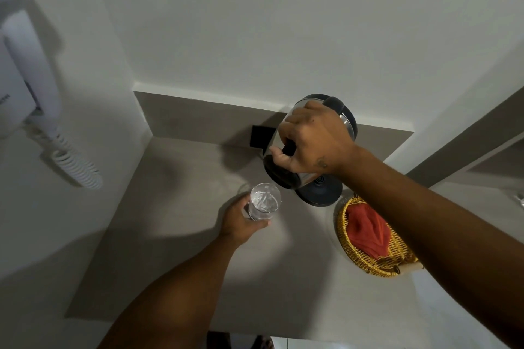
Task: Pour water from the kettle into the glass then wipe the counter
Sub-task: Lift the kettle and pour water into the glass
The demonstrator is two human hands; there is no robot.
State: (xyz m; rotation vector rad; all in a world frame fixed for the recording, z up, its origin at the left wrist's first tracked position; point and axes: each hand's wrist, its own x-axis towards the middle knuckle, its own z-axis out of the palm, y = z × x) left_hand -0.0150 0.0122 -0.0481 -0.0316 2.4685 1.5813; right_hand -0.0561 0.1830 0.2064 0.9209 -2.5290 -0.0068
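Observation:
A steel and black kettle hangs tilted above the counter, its mouth low and toward the glass. My right hand grips its black handle from above. Under it sits the kettle's round black base. A clear glass with water in it stands just left of the kettle's mouth, and my left hand wraps around its side. A thin stream seems to enter the glass. A red cloth lies in a woven yellow basket to the right.
The grey counter meets white walls at the back and left. A wall-mounted white hair dryer with a coiled cord hangs at the left. A black socket plate sits on the backsplash behind the kettle. My right forearm crosses over the basket.

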